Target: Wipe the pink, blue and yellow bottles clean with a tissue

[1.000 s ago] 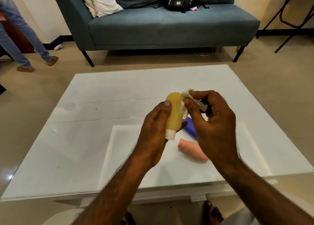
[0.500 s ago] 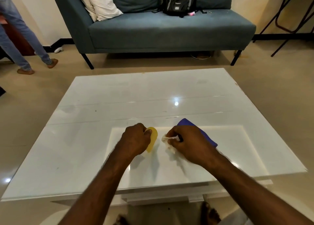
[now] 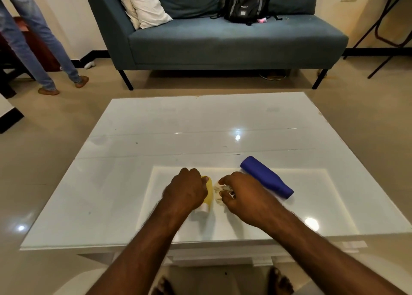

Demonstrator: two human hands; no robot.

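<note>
On the white glass table [image 3: 138, 161], my left hand [image 3: 186, 191] wraps the yellow bottle [image 3: 209, 194], which lies on the tabletop with its white cap toward me. My right hand [image 3: 242, 194] rests beside it, fingers curled over a crumpled white tissue [image 3: 219, 189] that touches the table. The blue bottle [image 3: 266, 176] lies on its side just right of my right hand, untouched. The pink bottle is hidden; I cannot see it, likely behind my right hand or arm.
A grey-blue sofa [image 3: 223, 40] with pillows and a black backpack [image 3: 246, 3] stands beyond the table. A person's legs in jeans [image 3: 33, 43] are at the far left. Black stand legs [image 3: 388, 27] sit at the far right. My bare feet show under the table's near edge.
Both hands came down from chest height to the tabletop, bringing the yellow bottle and tissue with them. The yellow bottle now lies on the table; the blue bottle is uncovered.
</note>
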